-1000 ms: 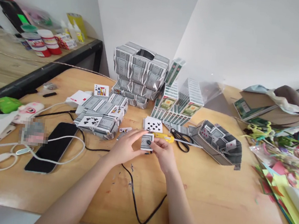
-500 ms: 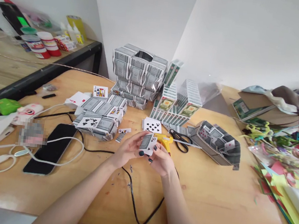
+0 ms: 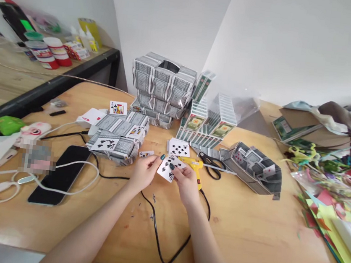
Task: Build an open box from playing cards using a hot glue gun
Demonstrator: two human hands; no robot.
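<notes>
A white playing card with black spades is held between my two hands, face up. My left hand pinches its left edge between thumb and fingers. On its right side my right hand grips it, the thumb lying on the face. Just beyond my right hand is a yellow glue gun, partly hidden by that hand. A small pile of cards lies behind the glue gun. Near my left fingers rests a cut card piece, partly covered.
A block of folded cards lies at left, with a taller card structure behind. Card boxes, black scissors and a card-covered tray stand right. A phone and cables lie left; a black cord loops in front.
The card between my hands has been turned so its spade face shows fully, where its patterned back and a folded part showed before. My fingers have shifted, and my left hand moved slightly up.
</notes>
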